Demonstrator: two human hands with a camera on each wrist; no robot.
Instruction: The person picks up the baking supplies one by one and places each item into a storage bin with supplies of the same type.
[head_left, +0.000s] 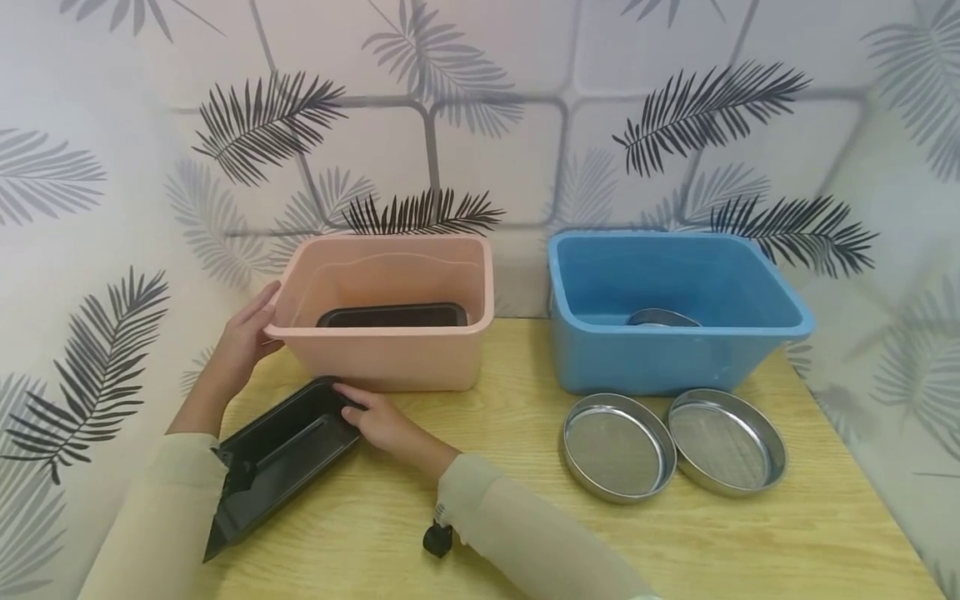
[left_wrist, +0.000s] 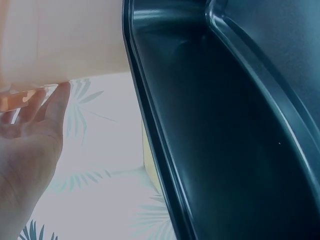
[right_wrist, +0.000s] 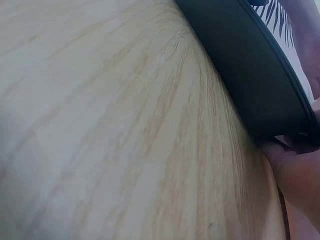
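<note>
A dark rectangular loaf pan [head_left: 292, 446] lies slantwise on the table in front of the pink bin [head_left: 390, 358]. My right hand [head_left: 393, 429] grips the pan's far right end, with the fingers at its rim; in the right wrist view part of that hand [right_wrist: 300, 175] shows below the pan's corner. My left hand [head_left: 243, 342] holds the left rim of the pink bin. The left wrist view has the left fingers [left_wrist: 55, 107] at the bin's edge, beside the large dark pan [left_wrist: 220, 135]. A second dark pan [head_left: 397, 316] sits inside the pink bin, mostly hidden by its front wall.
A blue bin [head_left: 645, 362] stands at the back right with a metal pan [head_left: 663, 317] partly visible inside. Two round metal pans [head_left: 619, 450] lie before it on the wooden table [head_left: 517, 508]. A leaf-patterned wall covering [head_left: 510, 158] rises behind the bins.
</note>
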